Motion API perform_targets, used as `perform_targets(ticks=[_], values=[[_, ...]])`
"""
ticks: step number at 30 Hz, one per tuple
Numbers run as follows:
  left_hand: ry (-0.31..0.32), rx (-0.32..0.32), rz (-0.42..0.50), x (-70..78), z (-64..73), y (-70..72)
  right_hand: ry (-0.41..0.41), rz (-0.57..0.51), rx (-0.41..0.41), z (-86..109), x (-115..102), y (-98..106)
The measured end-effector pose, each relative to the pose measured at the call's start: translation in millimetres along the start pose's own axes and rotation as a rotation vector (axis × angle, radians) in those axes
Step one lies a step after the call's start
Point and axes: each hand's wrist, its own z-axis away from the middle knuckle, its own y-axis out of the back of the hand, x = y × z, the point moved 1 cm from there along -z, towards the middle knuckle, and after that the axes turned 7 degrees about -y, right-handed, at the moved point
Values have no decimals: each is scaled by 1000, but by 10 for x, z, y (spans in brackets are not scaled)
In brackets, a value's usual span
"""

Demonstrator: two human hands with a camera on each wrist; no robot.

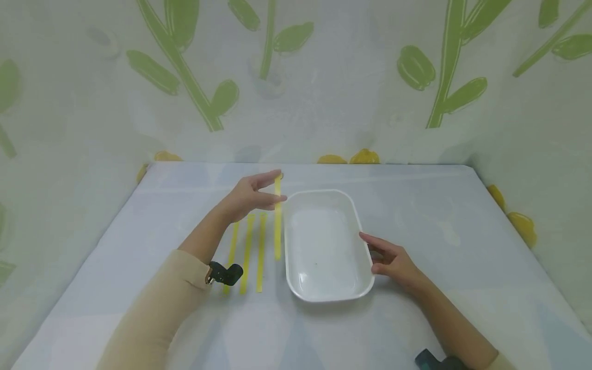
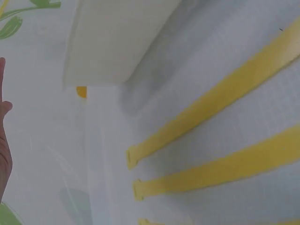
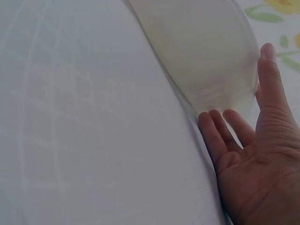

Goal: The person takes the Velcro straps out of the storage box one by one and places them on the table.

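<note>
My left hand (image 1: 252, 196) pinches a flat yellow strap (image 1: 278, 231) near its far end, and the strap hangs beside the left rim of a white rectangular tray (image 1: 326, 241). Against the tray's right side rest the fingertips and thumb of my right hand (image 1: 393, 261). In the right wrist view its fingers (image 3: 213, 136) touch the outer wall, with the thumb near the rim. Only an edge of the left hand (image 2: 4, 154) shows in the left wrist view; its grip lies outside that frame.
Left of the tray, several similar yellow straps (image 1: 261, 252) lie side by side, partly under my left forearm. Each visible far end has a small raised tab (image 2: 132, 157). A pale cloth covers the table (image 1: 430, 205); a leaf-patterned wall (image 1: 351, 77) stands behind it.
</note>
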Motion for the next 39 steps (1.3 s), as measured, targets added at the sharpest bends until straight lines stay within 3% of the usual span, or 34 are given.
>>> perform_targets(ticks=[12, 17, 24, 32, 39], values=[[20, -11, 16, -82, 485, 101, 3, -15, -7, 7, 7, 9], [25, -40, -4, -217, 704, 146, 11, -34, -22, 1, 11, 7], [55, -34, -46, -376, 944, 261, 26, -37, -28, 6, 16, 9], [78, 5, -126, -508, 1139, 493, 35, -52, -44, -5, 17, 4], [127, 67, -239, -602, 1131, 685, 28, -57, -42, -3, 10, 13]])
